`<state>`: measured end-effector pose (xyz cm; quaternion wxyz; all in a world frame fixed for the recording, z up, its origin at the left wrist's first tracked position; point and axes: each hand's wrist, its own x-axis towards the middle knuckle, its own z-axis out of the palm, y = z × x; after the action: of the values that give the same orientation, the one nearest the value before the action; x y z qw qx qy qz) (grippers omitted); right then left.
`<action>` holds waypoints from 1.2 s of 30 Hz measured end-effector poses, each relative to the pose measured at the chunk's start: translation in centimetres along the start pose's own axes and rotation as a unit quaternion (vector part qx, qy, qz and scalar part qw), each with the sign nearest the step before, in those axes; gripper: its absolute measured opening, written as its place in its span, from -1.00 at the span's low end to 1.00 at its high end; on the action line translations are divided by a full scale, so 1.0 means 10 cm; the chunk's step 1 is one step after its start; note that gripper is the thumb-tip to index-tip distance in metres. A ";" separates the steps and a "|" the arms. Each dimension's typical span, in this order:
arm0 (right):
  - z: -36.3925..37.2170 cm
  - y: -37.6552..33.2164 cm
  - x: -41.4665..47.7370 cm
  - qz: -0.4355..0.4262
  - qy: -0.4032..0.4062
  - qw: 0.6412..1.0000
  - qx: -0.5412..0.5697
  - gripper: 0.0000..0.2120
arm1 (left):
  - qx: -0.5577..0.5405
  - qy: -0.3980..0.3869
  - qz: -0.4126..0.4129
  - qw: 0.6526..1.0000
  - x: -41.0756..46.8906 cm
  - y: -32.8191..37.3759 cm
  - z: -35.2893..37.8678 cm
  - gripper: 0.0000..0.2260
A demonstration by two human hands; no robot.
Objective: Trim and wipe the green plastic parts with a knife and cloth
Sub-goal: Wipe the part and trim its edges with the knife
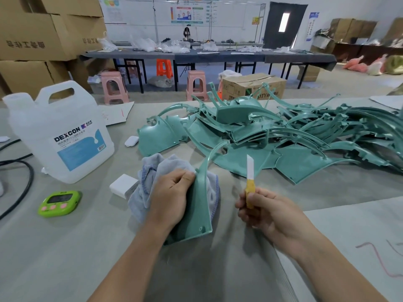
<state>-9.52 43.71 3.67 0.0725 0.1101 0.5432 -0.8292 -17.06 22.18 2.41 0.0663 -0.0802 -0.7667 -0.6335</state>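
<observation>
The left hand (172, 192) has its fingers (185, 177) curled over the left rim of one green part (196, 214), pinning a fold of the grey cloth (152, 168) against it. The rest of the cloth is bunched beyond and under those fingers. The part's flat panel runs from just beside the left wrist away from the person, and its thin curved arm carries on past the fingertips and bends right toward the pile of green parts (283, 138). So its long axis runs near to far, roughly in line with the left forearm.

The right hand (268, 212) has its fingers clamped round the yellow handle of the knife (250, 177), the white blade standing up and away beyond them, nearly parallel to the part's right rim. Blade and rim are near but apart, with bare surface (226, 192) between; the rim lies left of the right fingers, at about their depth. I judge trimming to be the step in hand, and it turns on closing that sideways gap: the blade would have to swing left and tip down onto the free rim while the left fingers steady the part
</observation>
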 end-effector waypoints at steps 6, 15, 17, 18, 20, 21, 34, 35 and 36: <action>0.08 0.02 0.02 0.036 -0.085 0.988 0.123 -0.88 | -0.198 -0.025 0.039 0.979 -0.22 0.32 0.11 -0.70; 0.14 0.16 -0.07 0.120 -0.214 0.966 0.081 -0.48 | -0.497 -0.219 -0.098 0.834 -0.44 0.56 0.29 -0.50; 0.15 0.16 -0.08 0.125 -0.201 0.969 0.067 -0.54 | -0.510 -0.243 -0.092 0.820 -0.42 0.53 0.26 -0.41; 0.15 0.15 -0.07 0.122 -0.193 0.971 0.071 -0.60 | -0.514 -0.245 -0.099 0.816 -0.42 0.53 0.26 -0.36; 0.13 0.11 -0.05 0.116 -0.147 0.979 0.082 -0.70 | -0.514 -0.235 -0.123 0.816 -0.38 0.51 0.22 -0.29; 0.12 0.09 -0.04 0.106 -0.113 0.985 0.078 -0.72 | -0.508 -0.223 -0.132 0.822 -0.37 0.50 0.19 -0.30; -0.09 0.08 0.07 -0.144 0.198 0.948 -0.204 -0.82 | -0.035 0.000 -0.113 0.993 -0.23 0.12 0.07 -0.81; -0.12 0.07 0.08 -0.194 0.234 0.920 -0.248 -0.82 | 0.035 0.019 -0.085 0.996 -0.24 0.09 0.08 -0.88; -0.14 0.07 0.09 -0.231 0.246 0.901 -0.271 -0.81 | 0.100 0.038 -0.059 0.993 -0.25 0.08 0.09 -0.96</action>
<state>-10.07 44.74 2.31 -0.2303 0.1581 0.7576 -0.5899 -14.45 23.16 2.49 0.0651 -0.0039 -0.8265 -0.5592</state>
